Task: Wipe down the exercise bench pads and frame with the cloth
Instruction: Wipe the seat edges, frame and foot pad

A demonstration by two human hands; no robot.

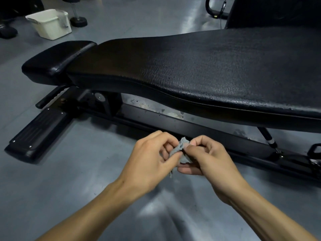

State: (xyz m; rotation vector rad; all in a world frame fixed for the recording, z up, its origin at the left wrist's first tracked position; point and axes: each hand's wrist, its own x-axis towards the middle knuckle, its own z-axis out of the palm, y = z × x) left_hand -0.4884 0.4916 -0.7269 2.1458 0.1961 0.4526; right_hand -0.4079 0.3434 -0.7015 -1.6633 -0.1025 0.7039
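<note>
A black exercise bench fills the upper view, with a long textured back pad and a smaller seat pad at its left end. Its black frame rail runs along the floor beneath. In front of the rail, both hands hold a small grey cloth bunched between them. My left hand pinches the cloth with thumb and fingers. My right hand grips the cloth's other side with curled fingers. Most of the cloth is hidden inside the hands.
A foot plate of the frame sticks out at the lower left. A white plastic bucket stands on the grey floor at the upper left, beside a dumbbell. Another black machine stands behind the bench at the upper right.
</note>
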